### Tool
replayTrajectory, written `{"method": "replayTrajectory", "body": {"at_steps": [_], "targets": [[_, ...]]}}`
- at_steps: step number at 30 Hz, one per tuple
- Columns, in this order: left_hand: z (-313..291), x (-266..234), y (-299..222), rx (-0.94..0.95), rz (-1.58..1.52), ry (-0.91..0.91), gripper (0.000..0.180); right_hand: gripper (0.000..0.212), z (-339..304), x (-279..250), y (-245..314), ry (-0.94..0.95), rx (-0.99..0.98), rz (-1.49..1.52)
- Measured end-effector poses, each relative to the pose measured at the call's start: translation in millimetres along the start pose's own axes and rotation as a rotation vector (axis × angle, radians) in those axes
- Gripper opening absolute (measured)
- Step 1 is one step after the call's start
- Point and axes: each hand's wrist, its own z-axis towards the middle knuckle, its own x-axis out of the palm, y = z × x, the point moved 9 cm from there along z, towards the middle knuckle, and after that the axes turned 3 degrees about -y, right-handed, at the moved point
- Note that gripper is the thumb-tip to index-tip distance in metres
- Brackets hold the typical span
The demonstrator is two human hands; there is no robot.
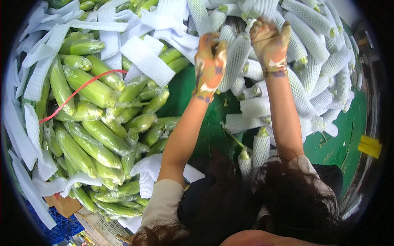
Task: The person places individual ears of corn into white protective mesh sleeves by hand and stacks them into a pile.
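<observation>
Both my hands wear patterned work gloves in brown, orange and pale tones. My left hand [210,67] is raised near the middle, its fingers half curled and the thumb apart, with nothing visible between them. Close beside its thumb is a foam-netted ear of corn [236,59], slanted. My right hand [269,45] reaches toward the far pile, fingers bent and slightly blurred, thumb apart. Just beyond its fingertips another netted ear [259,8] is smeared by motion; whether they touch cannot be seen. Left of me lies a heap of green corn ears [92,88] wrapped in clear film.
White foam net sleeves [147,59] lie over the corn heap, with a red strip [82,88] across it. Many netted ears [312,37] are piled at the far right on a green surface [197,119]. A yellow piece [369,146] marks the right edge. Cardboard [63,204] shows lower left.
</observation>
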Motion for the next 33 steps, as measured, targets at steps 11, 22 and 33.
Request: {"method": "replayTrajectory", "body": {"at_steps": [11, 22, 33], "targets": [[73.8, -101.0, 131.3, -0.202, 1.509, 0.353, 0.037, 0.032, 71.4, -75.5, -232.0, 0.524, 0.141, -2.610], [-56.9, -128.0, 164.2, -0.333, 1.509, 0.787, 0.060, 0.016, -66.8, -64.1, -229.1, 0.847, -0.013, -2.384], [-181.2, -89.5, 110.2, -0.303, 0.835, 0.720, 0.044, 0.018, -191.6, -31.4, -115.2, 0.643, 0.334, -2.074]]}}
